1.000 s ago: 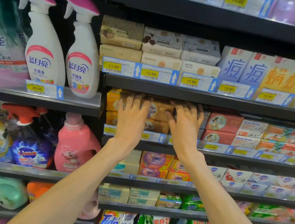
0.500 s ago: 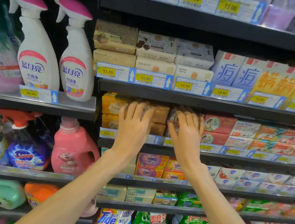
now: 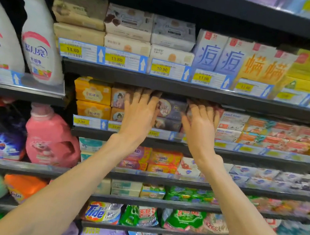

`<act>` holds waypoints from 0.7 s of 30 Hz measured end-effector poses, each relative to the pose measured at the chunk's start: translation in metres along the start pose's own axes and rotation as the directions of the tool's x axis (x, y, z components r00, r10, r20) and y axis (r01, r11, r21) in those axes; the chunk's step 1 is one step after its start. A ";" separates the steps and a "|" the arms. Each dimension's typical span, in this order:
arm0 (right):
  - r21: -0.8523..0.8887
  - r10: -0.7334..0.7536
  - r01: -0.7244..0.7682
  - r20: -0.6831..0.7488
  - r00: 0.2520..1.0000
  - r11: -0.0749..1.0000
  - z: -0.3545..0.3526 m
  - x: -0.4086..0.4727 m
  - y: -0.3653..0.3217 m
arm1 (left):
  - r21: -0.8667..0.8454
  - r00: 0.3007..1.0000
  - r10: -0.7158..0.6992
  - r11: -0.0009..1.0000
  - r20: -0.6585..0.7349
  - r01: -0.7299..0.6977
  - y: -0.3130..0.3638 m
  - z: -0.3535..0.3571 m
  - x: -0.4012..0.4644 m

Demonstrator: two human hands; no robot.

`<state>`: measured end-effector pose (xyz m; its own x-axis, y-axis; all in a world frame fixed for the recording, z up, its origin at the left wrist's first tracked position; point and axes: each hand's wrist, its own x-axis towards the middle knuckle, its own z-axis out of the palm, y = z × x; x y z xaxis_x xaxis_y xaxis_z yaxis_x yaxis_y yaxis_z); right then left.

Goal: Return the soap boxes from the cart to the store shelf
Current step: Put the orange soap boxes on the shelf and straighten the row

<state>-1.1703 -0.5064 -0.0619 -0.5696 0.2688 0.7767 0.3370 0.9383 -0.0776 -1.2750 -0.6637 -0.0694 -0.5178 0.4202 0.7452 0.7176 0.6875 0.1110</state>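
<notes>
Both my hands reach into the middle soap shelf (image 3: 166,143). My left hand (image 3: 139,112) lies flat with straight fingers against stacked tan soap boxes (image 3: 117,98) with a figure printed on them. My right hand (image 3: 200,123) presses with spread fingers on boxes at its right, mostly hidden by it. Between the hands stand purple soap boxes (image 3: 171,109), stacked two high. Yellow soap boxes (image 3: 92,91) sit at the left end of the row. The fingertips are in shadow under the shelf above. No cart is in view.
Goat soap boxes (image 3: 232,120) and orange ones continue to the right. The shelf above holds beige and white soap boxes (image 3: 129,23) with price tags. Spray bottles (image 3: 40,35) stand at the left, a pink detergent jug (image 3: 49,138) below. Lower shelves carry detergent bags.
The camera has moved closer and the view shifted. Both hands stay flat on the boxes on the same shelf and have slid slightly to the right along the row.
</notes>
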 end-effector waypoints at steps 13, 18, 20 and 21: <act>0.125 -0.064 0.058 0.044 0.997 0.990 0.011 0.007 0.009 | 0.118 0.998 -0.029 0.992 -0.055 0.035 -0.001 0.007 0.001; 0.104 -0.089 0.087 0.020 0.996 0.991 0.013 0.008 0.011 | 0.118 0.997 -0.016 0.993 -0.070 0.024 0.002 0.008 -0.001; 0.120 -0.100 0.101 -0.013 0.995 0.988 0.010 0.004 0.014 | 0.085 0.995 0.003 0.996 -0.097 0.005 0.005 0.007 -0.007; 0.125 -0.097 0.102 -0.043 0.994 0.987 0.008 0.000 0.018 | 0.068 0.993 0.028 0.997 -0.114 -0.020 0.008 0.007 -0.010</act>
<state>-1.1703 -0.4881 -0.0681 -0.5669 0.1668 0.8067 0.1812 0.9805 -0.0754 -1.2675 -0.6577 -0.0804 -0.4409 0.3686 0.8183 0.6943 0.7179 0.0507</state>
